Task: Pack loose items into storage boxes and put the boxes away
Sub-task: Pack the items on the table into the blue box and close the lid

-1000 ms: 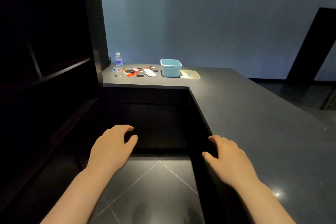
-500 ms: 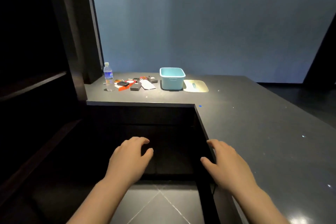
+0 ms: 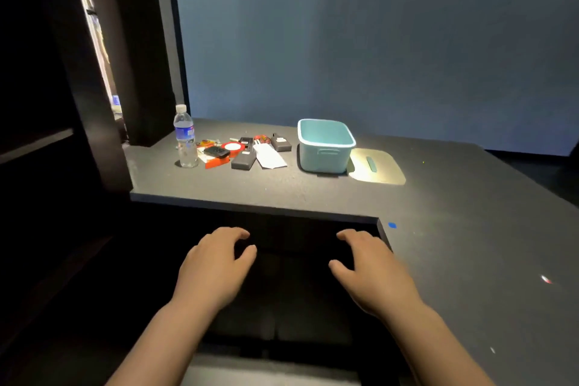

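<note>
Box [image 3: 324, 147] sits open-topped well ahead of both hands, loose items [image 3: 247, 152] just left of it; right hand [image 3: 372, 273] nearer, both loosely curled, empty.

Dim, wide-angle view; light pools on the counter [image 3: 282, 191], left side black

Single head-worn wide-angle view, looking forward and down. Both hands, left [image 3: 216, 269] and right [image 3: 374, 276], sit close in the lower frame, just short of the counter [image 3: 313, 194] edge. The counter's far side lies further off, mid-frame, backed by the wall.
</note>
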`<state>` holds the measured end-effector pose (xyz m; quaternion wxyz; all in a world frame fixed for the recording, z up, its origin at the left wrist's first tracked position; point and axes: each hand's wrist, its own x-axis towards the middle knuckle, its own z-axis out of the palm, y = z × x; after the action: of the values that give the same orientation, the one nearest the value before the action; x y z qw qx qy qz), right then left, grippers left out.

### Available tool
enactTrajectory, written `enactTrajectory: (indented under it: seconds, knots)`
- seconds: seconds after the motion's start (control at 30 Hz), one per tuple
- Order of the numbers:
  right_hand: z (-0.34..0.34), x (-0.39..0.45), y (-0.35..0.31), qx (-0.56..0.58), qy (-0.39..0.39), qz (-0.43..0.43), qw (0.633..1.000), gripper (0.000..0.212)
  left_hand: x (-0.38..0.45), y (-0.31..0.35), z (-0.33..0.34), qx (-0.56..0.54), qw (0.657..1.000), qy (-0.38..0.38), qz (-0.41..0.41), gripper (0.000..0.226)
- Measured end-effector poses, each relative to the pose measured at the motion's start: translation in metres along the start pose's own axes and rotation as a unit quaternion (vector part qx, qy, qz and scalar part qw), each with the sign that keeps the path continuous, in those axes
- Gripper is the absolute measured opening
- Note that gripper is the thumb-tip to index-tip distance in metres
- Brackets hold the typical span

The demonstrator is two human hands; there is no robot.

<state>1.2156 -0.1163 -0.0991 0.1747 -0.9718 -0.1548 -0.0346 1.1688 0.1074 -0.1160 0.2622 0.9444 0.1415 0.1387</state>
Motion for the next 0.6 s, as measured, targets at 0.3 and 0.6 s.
enactTrajectory:
  seconds: [0.3,0.6]
  knots:
    - [0.018,0.148,-0.007,0.015,0.022,0.051,0.998,0.051,0.189,-0.004,0.014,-0.014,0.999,-0.037,0.036,0.038]
    - [0.04,0.27,0.043,0.01,0.017,0.083,0.996,0.052,0.302,0.009,0.084,-0.007,0.993,-0.088,0.074,0.037]
